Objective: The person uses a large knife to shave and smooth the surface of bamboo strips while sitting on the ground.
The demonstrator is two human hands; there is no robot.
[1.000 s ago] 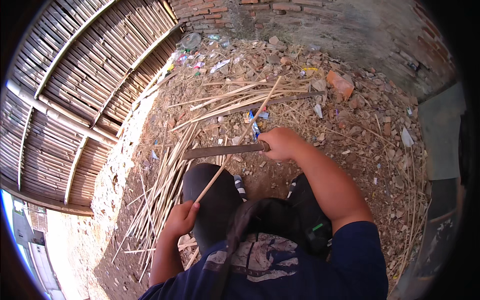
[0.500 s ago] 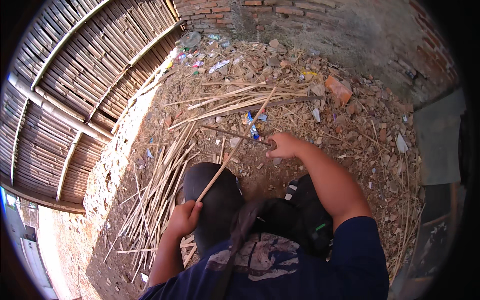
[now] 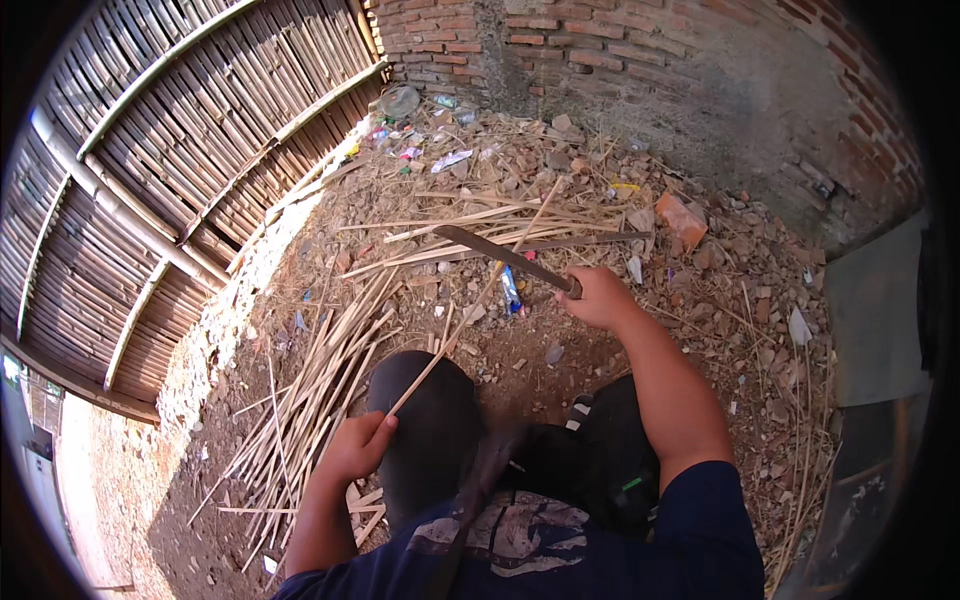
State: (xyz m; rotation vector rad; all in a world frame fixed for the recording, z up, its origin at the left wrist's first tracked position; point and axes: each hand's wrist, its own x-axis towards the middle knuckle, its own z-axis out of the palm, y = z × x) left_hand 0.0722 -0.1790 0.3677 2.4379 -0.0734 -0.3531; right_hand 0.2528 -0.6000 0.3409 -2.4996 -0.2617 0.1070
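Note:
My left hand [image 3: 358, 446] is closed around the near end of a long, thin bamboo strip [image 3: 440, 352]. The strip slants up and to the right across my dark-clad left knee [image 3: 415, 385], its far end over a stack of other strips. In my right hand [image 3: 600, 297] I grip the handle of a machete [image 3: 490, 251]. Its dark, slightly curved blade points left and crosses the strip in the picture; whether the two touch I cannot tell. Beneath the blade, a blue wrapper [image 3: 511, 290] lies on the dirt.
Many loose strips form a pile [image 3: 325, 400] on my left, with more strips [image 3: 420, 245] lying ahead. Rubble and litter cover the ground up to a brick wall [image 3: 600, 60]. A bamboo-slat wall [image 3: 170, 150] stands at left. An orange brick piece [image 3: 681, 220] lies ahead on the right.
The machete's blade has turned so that its broad side shows, and its tip is higher. My right hand has shifted slightly to the right. The left hand keeps its hold on the strip.

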